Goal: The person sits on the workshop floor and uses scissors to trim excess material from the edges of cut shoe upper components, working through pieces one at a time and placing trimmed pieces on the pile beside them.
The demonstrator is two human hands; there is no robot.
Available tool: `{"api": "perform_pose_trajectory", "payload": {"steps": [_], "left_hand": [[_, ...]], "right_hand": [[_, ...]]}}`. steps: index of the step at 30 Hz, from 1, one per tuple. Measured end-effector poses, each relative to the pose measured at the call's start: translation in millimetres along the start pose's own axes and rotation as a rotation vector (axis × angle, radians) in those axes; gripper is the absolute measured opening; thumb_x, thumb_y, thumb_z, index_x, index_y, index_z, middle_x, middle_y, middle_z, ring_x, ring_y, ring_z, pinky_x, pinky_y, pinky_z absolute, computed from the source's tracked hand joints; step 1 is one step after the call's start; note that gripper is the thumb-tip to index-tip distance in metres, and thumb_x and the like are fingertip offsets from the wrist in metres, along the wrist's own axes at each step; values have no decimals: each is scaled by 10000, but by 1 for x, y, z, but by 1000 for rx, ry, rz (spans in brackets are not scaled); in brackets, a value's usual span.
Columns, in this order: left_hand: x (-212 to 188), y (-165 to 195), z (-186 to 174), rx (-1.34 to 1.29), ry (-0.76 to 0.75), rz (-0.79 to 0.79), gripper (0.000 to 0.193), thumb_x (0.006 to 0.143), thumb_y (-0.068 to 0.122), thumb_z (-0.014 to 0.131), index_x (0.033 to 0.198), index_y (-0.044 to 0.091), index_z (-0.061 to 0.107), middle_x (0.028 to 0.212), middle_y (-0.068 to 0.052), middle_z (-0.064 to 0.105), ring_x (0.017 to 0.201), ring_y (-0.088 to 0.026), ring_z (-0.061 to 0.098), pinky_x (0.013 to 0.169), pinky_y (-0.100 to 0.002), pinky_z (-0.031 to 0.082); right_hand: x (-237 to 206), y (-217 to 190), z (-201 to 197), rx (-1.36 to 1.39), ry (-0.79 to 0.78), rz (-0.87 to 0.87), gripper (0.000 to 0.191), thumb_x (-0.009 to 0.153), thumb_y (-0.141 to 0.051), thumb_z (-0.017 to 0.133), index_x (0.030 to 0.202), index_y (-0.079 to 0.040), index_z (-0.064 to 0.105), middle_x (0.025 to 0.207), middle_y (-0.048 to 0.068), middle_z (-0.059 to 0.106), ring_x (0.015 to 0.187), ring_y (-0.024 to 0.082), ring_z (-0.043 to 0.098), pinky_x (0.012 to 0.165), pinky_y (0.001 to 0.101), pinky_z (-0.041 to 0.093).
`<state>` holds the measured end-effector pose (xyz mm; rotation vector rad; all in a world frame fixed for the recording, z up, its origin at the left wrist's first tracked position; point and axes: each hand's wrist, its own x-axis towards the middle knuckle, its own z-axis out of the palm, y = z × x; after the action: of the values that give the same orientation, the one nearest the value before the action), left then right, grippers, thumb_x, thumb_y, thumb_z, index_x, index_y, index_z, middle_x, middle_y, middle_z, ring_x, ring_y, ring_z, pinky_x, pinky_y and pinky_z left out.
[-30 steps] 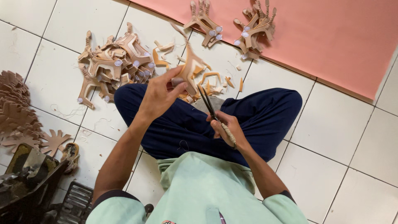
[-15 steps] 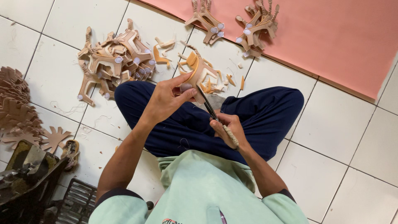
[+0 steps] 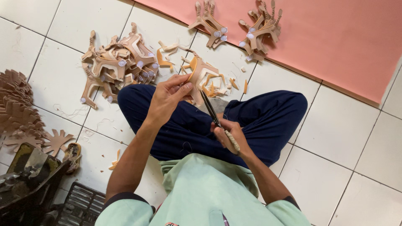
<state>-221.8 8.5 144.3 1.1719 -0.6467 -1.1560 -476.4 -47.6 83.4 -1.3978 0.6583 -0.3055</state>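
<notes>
I sit cross-legged on a white tiled floor in dark blue trousers. My left hand (image 3: 167, 98) pinches a tan, leather-like cut-out piece (image 3: 200, 75) with strap-shaped arms, held up over my knees. My right hand (image 3: 228, 134) grips the handles of dark scissors (image 3: 210, 109), whose blades point up toward the lower edge of that piece. Small tan offcuts (image 3: 217, 86) lie on the floor just beyond my legs.
A heap of similar tan cut-outs (image 3: 119, 65) lies to the front left, two smaller bundles (image 3: 234, 27) rest on a pink sheet (image 3: 335, 37). Brown leaf-shaped pieces (image 3: 19, 109) stack at the far left. A dark metal tool (image 3: 29, 175) sits at the lower left.
My left hand has turned and lowered the tan piece slightly, and the scissors have shifted up against it. The view has drifted a little.
</notes>
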Motion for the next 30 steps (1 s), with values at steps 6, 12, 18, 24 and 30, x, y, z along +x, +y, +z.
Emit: {"api": "perform_pose_trajectory", "payload": {"steps": [6,12,18,24,30], "left_hand": [[-5,-20,16,-261,164,-90,389,954,49,702,1327,-23,618,1072,-72,671,914,-150,702,751,-326,642],[-7,-28,24,-340,209,-86,389,952,51,712,1319,-17,604,1050,-72,668,946,-156,702,802,-358,660],[-8,-31,22,-366,187,-130,430,956,42,696,1367,-3,577,1045,-62,681,958,-149,699,839,-363,648],[-9,-30,19,-481,145,-127,486,962,1,655,1430,73,549,1037,-66,701,955,-165,717,825,-352,632],[-16,-39,43,-568,159,-150,549,963,-22,659,1481,97,525,1047,-53,688,947,-157,717,818,-363,645]], "right_hand": [[2,-12,4,75,-38,-59,585,994,-599,589,967,-19,662,560,-64,490,443,16,446,404,187,355],[2,-7,8,149,-9,-53,514,984,-515,644,925,-4,651,530,-55,462,403,20,404,371,195,309],[0,-1,9,132,48,-14,471,984,-461,671,901,2,669,527,-45,482,400,29,411,366,203,304],[0,-13,6,-3,-40,-96,603,991,-632,563,1008,-35,644,607,-71,487,501,6,453,464,184,359],[12,-22,11,122,20,-80,603,982,-631,579,993,-30,626,599,-66,475,467,15,414,434,193,350]]}}
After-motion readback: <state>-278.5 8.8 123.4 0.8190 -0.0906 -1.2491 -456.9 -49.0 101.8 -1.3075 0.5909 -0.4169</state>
